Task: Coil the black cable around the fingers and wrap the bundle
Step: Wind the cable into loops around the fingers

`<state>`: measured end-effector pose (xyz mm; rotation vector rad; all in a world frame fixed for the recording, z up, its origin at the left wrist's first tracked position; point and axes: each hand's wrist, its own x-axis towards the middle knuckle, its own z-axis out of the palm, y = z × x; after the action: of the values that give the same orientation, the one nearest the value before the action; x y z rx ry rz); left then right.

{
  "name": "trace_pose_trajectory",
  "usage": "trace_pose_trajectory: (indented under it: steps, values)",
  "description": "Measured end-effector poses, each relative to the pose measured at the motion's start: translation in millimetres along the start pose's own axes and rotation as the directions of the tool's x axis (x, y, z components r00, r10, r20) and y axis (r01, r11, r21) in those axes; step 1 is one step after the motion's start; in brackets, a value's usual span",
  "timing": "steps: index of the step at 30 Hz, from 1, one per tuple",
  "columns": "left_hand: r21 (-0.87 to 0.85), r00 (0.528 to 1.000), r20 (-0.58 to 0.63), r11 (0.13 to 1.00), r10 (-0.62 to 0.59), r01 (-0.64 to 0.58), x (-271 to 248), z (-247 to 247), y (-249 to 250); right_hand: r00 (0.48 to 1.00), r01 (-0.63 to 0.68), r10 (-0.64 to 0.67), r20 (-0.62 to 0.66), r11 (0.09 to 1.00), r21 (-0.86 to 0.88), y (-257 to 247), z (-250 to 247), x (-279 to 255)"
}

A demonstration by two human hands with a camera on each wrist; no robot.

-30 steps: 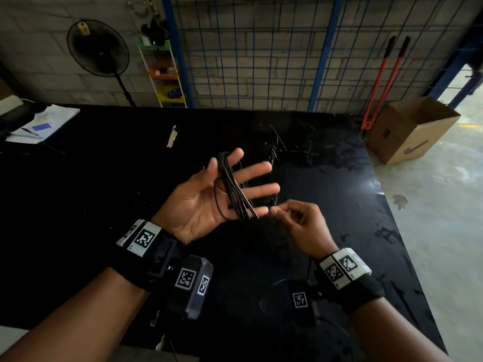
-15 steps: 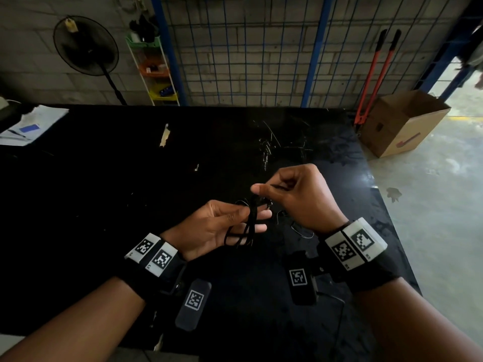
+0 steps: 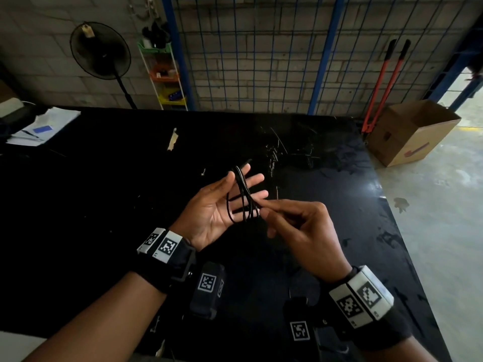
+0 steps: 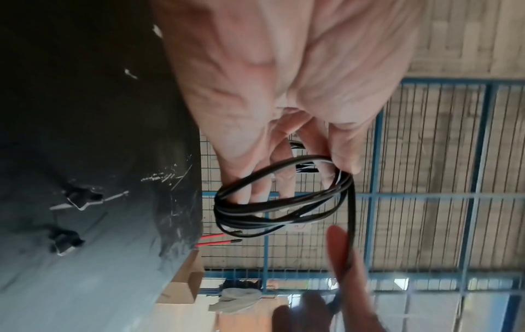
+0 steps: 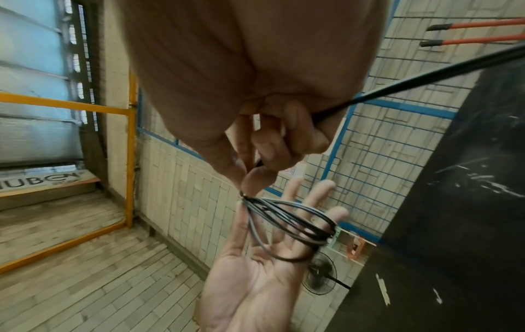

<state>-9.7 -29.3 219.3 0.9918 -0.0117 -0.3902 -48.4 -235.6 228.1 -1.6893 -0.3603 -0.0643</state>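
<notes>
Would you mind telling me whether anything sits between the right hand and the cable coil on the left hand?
Nothing visible does. The right hand already pinches the cable right where the loops circle the left hand, above the table.

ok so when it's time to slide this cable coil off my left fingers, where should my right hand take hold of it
Probably pinch the coil at its little-finger end, where the loops bunch tightest and your right hand already pinches the cable. Come in from the fingertip side with thumb and forefinger across all the loops. The left hand is spread flat and open, so the loops should slide straight off the fingertips.
</notes>
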Motion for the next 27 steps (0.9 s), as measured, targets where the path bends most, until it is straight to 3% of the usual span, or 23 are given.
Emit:
trace_pose_trajectory:
  steps: [3,8,14,20,24,27]
  values:
    - [-0.109,0.998,0.027,0.993,0.05,-0.047,3,0,6,0.997,-0.076,0.074,0.022,0.994,0.079,10,0,-5]
    - [-0.27,0.983,0.116,0.957,0.141,-0.105,4,-5,21,0.972,-0.229,0.223,0.077,0.971,0.07,36,-3,-11]
    - [-0.342,0.924,0.373,0.939,0.089,0.048,-4,0,33,0.939,-0.341,0.341,0.035,0.94,0.005,62,-6,-4]
    - [-0.216,0.882,0.467,0.957,-0.071,0.192,-19,7,21,0.96,-0.279,0.279,-0.02,0.952,-0.127,57,-23,21]
    - [0.084,0.903,0.386,0.982,-0.188,0.169,-31,2,8,0.983,-0.181,0.172,-0.06,0.957,-0.225,41,-33,42]
    - [0.305,0.921,0.308,0.942,-0.238,0.142,-35,0,0,0.991,-0.132,0.134,-0.018,0.93,-0.342,21,-35,50]
